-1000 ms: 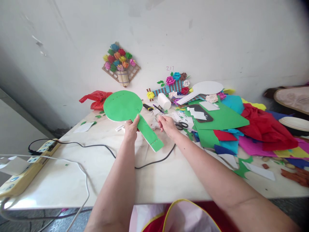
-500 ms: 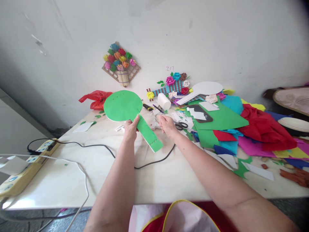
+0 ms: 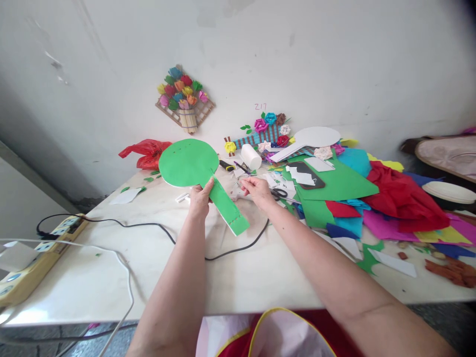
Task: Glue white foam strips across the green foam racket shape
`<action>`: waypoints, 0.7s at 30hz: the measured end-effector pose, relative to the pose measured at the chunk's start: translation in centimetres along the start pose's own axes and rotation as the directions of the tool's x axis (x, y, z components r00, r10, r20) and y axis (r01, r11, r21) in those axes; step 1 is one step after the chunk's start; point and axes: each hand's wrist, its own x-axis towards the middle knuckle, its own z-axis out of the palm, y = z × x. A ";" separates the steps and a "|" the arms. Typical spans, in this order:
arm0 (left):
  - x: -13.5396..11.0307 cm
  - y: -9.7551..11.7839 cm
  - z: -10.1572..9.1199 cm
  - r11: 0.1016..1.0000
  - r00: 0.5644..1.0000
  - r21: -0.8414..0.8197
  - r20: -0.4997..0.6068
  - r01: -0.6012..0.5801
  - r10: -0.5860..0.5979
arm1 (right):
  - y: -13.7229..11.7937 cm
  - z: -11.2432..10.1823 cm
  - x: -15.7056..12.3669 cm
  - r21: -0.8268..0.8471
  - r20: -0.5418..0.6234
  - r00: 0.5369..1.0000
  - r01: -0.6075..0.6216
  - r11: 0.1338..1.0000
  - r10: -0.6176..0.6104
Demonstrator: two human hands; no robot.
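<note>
My left hand [image 3: 201, 199] grips a green paddle-shaped cutout [image 3: 189, 162] where its round head meets the handle, thumb on top. The cutout is held tilted above the table, with a white edge and a line of small marks near the handle's end. To the right of the handle, my right hand [image 3: 257, 191] is closed in a pinch. Whatever sits between its fingertips is too small to make out. Black-handled scissors [image 3: 279, 193] lie just beyond this hand, among white scraps. A white cylinder [image 3: 251, 156] and a black-and-yellow cutter [image 3: 226, 165] lie behind.
A black cable [image 3: 238, 253] crosses the table to a power strip [image 3: 44, 260] at the left. Green sheets [image 3: 345, 181], red crepe paper [image 3: 403, 201] and a white paddle shape [image 3: 316, 136] cover the right side. A red plastic bag [image 3: 147, 154] is at the back left.
My right hand has shifted slightly, still pinched. The left hand keeps its grip on the green cutout. The whole view has moved a little.
</note>
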 end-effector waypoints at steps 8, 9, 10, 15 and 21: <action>0.0 -0.1 0.1 0.999 0.998 -0.009 0.043 0.045 -0.045 | -0.7 -0.5 -0.4 -0.356 -0.067 0.988 0.104 0.929 -0.136; 0.0 -0.2 0.1 0.999 0.997 0.003 0.052 0.054 -0.054 | -0.6 -0.4 -0.3 -0.371 -0.047 0.986 0.130 0.919 -0.159; -0.1 -0.2 0.2 0.998 0.996 0.015 0.066 0.064 -0.064 | -0.5 -0.3 -0.3 -0.376 -0.023 0.983 0.162 0.912 -0.183; -0.7 0.1 0.7 0.993 0.979 0.036 0.167 0.116 -0.121 | -0.6 0.9 -0.6 -0.329 0.043 0.934 0.349 0.877 -0.356; -1.3 0.2 1.4 0.986 0.962 0.022 0.216 0.168 -0.169 | -1.2 2.0 -1.3 -0.364 0.110 0.885 0.459 0.810 -0.452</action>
